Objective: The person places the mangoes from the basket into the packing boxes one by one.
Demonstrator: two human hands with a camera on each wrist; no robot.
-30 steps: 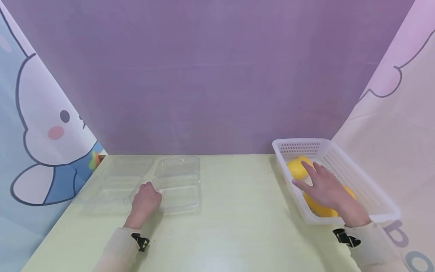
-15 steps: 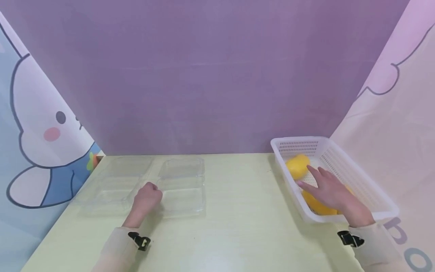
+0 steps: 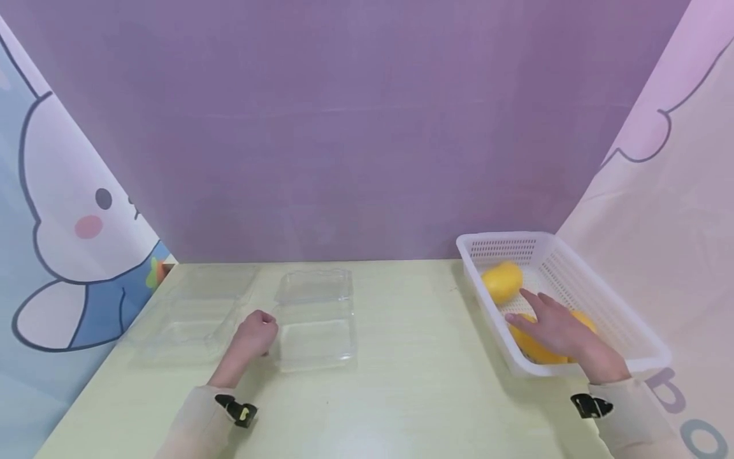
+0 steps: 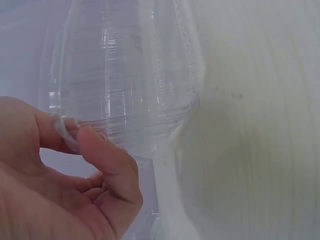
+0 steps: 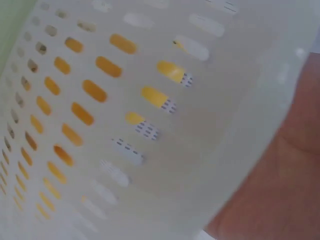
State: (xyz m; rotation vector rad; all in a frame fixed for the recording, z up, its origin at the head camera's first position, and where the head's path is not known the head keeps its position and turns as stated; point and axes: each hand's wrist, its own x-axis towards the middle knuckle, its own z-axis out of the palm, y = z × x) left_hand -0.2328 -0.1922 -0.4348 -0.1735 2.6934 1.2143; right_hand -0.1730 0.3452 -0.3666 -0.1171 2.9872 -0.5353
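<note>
"Clear container (image 3: pixel 317 338) has slid rightward since the earlier frame, widening its gap from the clear packaging (image 3: pixel 197 312) on the tabletop (image 3: pixel 413 363). What grips it?"

"Left hand (image 3: pixel 250 339): thumb and fingers pinch its rim at the left edge. That thin lip is probably the easiest hold, and it leaves the hollow unobstructed."

"And the right hand (image 3: pixel 559 328)?"

"Fingers spread loosely over the white basket (image 3: pixel 616 305), grasping nothing I can see. Whether they touch the nearer yellow fruit (image 3: pixel 532 344) beneath, I cannot tell."

"Why keep fruit there?"

"Those perforated walls presumably stop it rolling; the farther yellow fruit (image 3: pixel 502 282) lies against the left side."
</note>
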